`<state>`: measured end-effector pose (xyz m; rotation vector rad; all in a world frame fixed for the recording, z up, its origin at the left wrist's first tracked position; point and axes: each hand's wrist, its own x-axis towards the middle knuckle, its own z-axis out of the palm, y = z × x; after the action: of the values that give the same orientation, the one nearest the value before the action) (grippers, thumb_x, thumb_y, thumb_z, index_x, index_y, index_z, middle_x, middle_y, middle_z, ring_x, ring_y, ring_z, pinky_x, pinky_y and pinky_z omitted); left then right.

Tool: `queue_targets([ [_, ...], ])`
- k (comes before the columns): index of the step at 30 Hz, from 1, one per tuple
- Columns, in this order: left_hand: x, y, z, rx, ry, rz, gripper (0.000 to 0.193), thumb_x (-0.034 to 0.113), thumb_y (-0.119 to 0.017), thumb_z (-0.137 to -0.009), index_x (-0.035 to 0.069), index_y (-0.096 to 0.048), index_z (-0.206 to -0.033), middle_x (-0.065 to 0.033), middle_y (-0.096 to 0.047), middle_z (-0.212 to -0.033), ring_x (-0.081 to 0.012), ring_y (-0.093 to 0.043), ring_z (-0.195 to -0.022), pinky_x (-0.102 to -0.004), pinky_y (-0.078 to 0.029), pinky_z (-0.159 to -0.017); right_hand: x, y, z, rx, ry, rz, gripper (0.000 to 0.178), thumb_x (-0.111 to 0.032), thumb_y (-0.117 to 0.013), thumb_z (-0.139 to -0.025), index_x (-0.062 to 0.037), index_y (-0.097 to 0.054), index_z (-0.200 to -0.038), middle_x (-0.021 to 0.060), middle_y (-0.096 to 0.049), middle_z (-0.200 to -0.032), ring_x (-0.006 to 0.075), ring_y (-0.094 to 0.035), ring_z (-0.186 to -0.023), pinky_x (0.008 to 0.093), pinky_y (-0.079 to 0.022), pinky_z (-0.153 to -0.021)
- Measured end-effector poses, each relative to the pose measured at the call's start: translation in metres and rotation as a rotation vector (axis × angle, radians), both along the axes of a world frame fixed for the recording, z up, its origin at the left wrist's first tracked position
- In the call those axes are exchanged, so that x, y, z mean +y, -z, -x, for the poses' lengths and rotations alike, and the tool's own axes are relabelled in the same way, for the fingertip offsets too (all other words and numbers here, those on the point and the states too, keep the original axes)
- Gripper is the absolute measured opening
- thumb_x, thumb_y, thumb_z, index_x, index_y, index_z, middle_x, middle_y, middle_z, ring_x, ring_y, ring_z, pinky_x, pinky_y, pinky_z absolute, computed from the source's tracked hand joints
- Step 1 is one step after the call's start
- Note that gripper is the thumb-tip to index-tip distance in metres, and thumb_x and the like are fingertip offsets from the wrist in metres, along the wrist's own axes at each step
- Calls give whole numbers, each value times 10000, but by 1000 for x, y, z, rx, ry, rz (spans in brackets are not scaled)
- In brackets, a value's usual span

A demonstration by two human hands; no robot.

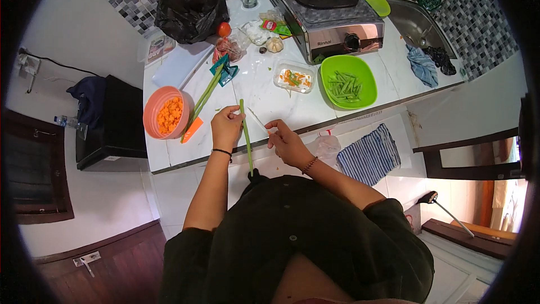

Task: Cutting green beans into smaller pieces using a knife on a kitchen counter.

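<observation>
My left hand (226,126) is closed, pinching a long green stalk (246,135) near its upper end. The stalk hangs down over the counter's front edge toward my dark shirt. In my right hand (288,143) is a thin-bladed knife (258,120), its blade pointing up and left toward the stalk, apart from it. More green stalks (205,98) lie on the counter left of my left hand, beside a pink bowl (151,114) of diced orange vegetable (170,115). To the right stands a green bowl (373,87) with cut green pieces (344,86).
A clear tray (281,83) with orange and green scraps sits behind my hands. Farther back are a gas stove (337,28), a garlic bulb (274,44), a tomato (224,29) and a black plastic bag (191,8). A sink (408,19) and blue cloth (422,66) are at right.
</observation>
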<state>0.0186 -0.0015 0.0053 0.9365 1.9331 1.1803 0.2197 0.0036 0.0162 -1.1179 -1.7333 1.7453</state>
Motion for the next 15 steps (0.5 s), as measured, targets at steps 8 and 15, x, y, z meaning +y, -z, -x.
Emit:
queue_targets([
  [8,-6,2,5,-110,44,-15,271,46,-682,-776,-31,-639,-1032,-75,-657,-688,-111,-624,-581,-232,-478,-519,-17,-7,24,23,66,45,209,-120,-448,-949,-16,-461,-1129,89,-590,-711,164,-583,-679,309,-465,-665],
  [15,-2,-6,7,-191,104,41,265,34,-657,-788,-37,-624,-1042,-90,-665,-711,-127,-643,-612,-231,-506,-555,-28,-2,39,13,183,55,203,-113,-439,-950,-49,-468,-1140,26,-550,-711,66,-450,-557,237,-396,-518],
])
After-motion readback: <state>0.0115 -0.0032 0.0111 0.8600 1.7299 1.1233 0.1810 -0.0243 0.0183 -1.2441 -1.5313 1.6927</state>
